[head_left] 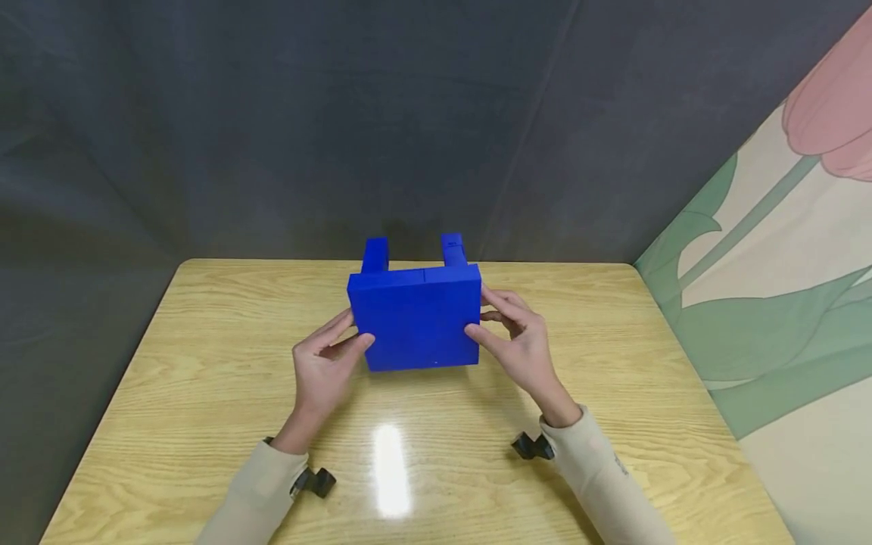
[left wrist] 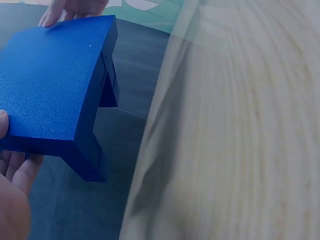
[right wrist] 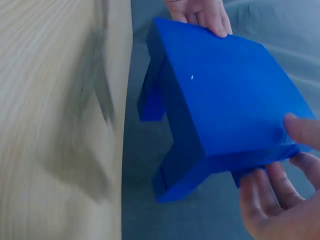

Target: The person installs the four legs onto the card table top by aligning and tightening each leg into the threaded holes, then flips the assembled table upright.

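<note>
A small blue stool (head_left: pixel 417 322) with a flat square top and short blocky legs is held up between both hands, tipped so that its top faces me. My left hand (head_left: pixel 322 375) grips the left edge, thumb on the top and fingers behind. At the right edge, my right hand (head_left: pixel 523 348) pinches it the same way. Two legs point away toward the back in the head view. From the left wrist, the stool (left wrist: pixel 55 80) shows legs under its near side. In the right wrist view, fingers of the right hand (right wrist: pixel 280 205) curl beneath the stool top (right wrist: pixel 225 95).
The wooden table (head_left: pixel 225 363) lies below, with a bright reflection near its front. A dark curtain (head_left: pixel 341 129) stands behind and to the left. On the right hangs a flower-patterned cloth (head_left: pixel 770 333). Small black devices (head_left: pixel 319 481) are strapped at both wrists.
</note>
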Demonstrator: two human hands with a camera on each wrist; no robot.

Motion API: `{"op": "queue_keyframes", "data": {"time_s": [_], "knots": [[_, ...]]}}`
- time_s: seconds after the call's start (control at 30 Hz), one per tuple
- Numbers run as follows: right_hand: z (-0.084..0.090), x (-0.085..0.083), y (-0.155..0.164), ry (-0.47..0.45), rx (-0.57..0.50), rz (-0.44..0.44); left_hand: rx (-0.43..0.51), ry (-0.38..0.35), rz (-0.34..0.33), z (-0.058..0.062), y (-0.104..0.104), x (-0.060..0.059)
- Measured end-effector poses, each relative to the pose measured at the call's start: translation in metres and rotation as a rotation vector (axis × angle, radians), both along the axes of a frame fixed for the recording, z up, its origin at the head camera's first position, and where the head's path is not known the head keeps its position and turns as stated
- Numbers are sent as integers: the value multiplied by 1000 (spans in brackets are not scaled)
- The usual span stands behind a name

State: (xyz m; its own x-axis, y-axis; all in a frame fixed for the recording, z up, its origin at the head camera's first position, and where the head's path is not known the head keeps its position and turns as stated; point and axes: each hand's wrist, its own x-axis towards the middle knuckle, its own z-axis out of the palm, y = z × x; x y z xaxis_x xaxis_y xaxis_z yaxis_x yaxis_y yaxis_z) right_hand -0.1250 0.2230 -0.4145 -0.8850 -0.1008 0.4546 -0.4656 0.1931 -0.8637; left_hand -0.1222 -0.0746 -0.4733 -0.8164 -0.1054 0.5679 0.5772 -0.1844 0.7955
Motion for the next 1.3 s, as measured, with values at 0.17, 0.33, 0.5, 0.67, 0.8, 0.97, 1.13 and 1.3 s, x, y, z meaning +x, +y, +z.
{"op": "queue_keyframes", "data": {"time_s": [0.17,0.33,0.5,0.67,0.8,0.97,1.13,1.3], "knots": [[7,2,9,-69,106,125,26,-50,-3,12,0,1],[8,0,15,-135,163,240,17,-104,49,21,0,2],[3,-2,17,-170,110,251,2,-111,28,22,-2,1],[-1,-4,14,-155,-13,170,-74,-121,-46,23,-8,-2],[-2,-5,9,-163,-73,97,-143,-153,-143,26,-14,-7],[-4,-8,4,-231,-112,54,-120,-181,-251,28,-18,-14],[-3,-12,5,-267,-183,112,-121,-217,-315,26,-19,-19],[-5,-18,7,-335,-191,250,-98,-260,-362,24,-23,-23]]}}
